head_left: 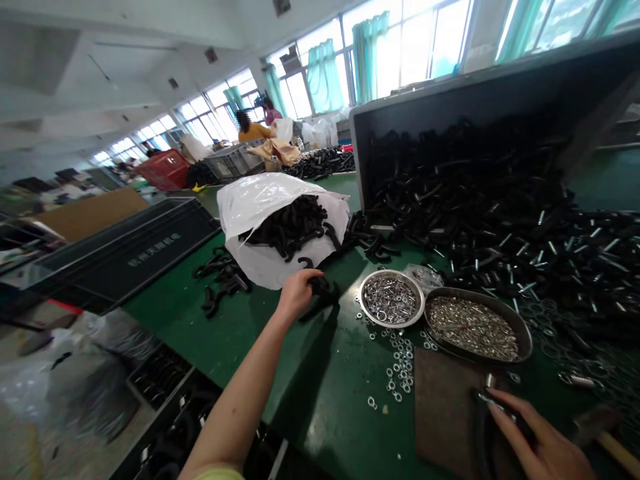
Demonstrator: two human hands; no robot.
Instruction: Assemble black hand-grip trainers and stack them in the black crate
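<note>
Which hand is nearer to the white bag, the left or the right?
Left. The left hand is just in front of the white bag, near its open mouth; the right hand is farther away, beside the brown plate.

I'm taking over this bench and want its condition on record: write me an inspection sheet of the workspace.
Surface: glossy green worktop, loose silvery metal rings scattered on it.
Job's things: white plastic bag of black curved pieces; round metal bowl and oval metal tin of small metal parts; brown flat plate.
Clutter: heap of black parts spilling from a tipped grey crate.
Hands: left holds a black piece; right holds a dark curved item, blurred.
Cables: nothing seen.
Surroundings: people farther off, windows, teal curtains.
</note>
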